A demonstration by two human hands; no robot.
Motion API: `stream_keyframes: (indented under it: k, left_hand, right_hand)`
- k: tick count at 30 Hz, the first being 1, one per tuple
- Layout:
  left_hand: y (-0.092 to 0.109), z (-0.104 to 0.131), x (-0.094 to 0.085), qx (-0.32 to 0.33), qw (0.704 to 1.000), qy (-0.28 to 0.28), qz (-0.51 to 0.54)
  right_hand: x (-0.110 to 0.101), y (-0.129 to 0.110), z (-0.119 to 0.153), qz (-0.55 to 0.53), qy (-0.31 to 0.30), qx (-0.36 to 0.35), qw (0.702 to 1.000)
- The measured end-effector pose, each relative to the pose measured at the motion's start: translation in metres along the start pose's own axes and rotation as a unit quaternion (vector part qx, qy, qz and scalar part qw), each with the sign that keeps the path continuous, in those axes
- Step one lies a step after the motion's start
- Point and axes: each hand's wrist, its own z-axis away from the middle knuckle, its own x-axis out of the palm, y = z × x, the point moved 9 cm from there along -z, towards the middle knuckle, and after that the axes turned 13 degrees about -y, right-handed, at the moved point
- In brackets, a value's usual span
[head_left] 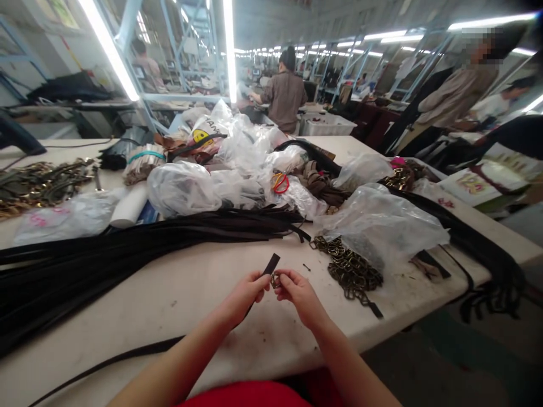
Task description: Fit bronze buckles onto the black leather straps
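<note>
My left hand (251, 289) pinches a black strap (272, 263) near its end, and the tip sticks up past the fingers. The rest of that strap passes under my left forearm and trails off to the lower left. Close beside it, my right hand (295, 291) is closed on a small brass-coloured metal buckle (275, 280), which sits right by the strap; whether the strap passes through it I cannot tell. To the right of my hands lies a heap of similar metal buckles (354, 268), partly under a clear plastic bag (384, 217).
A long bundle of black straps (139, 249) lies across the table's left side. Plastic bags (241, 147) pile up behind. Metal fittings (42, 183) lie far left. More black straps (475, 243) hang over the right edge. A person (286, 90) stands beyond the table.
</note>
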Motion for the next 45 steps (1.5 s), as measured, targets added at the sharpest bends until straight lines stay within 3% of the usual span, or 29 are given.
stream_keyframes:
  k: [8, 11, 17, 22, 28, 32, 37, 45]
  left_hand:
    - [-0.004, 0.002, -0.002, -0.004, 1.0, 0.001, -0.007]
    - [-0.003, 0.001, -0.003, 0.005, 1.0, 0.012, -0.024]
    - [-0.008, 0.001, -0.005, -0.001, 0.997, 0.03, -0.068]
    - [-0.004, 0.004, -0.006, 0.0, 0.998, 0.024, -0.053]
    - [-0.007, 0.007, -0.024, -0.024, 0.991, 0.034, -0.131]
    - [-0.013, 0.01, -0.017, -0.046, 0.988, -0.018, -0.145]
    - [-0.001, 0.021, -0.002, -0.043, 0.983, -0.118, -0.134]
    - [0.001, 0.028, -0.004, -0.041, 0.989, -0.126, -0.064]
  right_hand:
    - [-0.007, 0.029, -0.001, -0.14, 0.075, 0.008, 0.987]
    - [-0.006, 0.029, -0.001, -0.147, 0.098, -0.009, 0.984]
    - [0.001, 0.027, 0.0, -0.117, 0.078, -0.008, 0.99]
    - [-0.005, 0.028, 0.004, -0.137, 0.093, -0.008, 0.986]
    - [-0.011, 0.029, 0.006, -0.242, 0.091, 0.026, 0.966]
    - [-0.006, 0.03, 0.006, -0.26, 0.063, 0.04, 0.963]
    - [0.002, 0.034, 0.01, -0.245, 0.006, 0.074, 0.967]
    - [0.01, 0.039, 0.01, -0.28, -0.034, 0.104, 0.954]
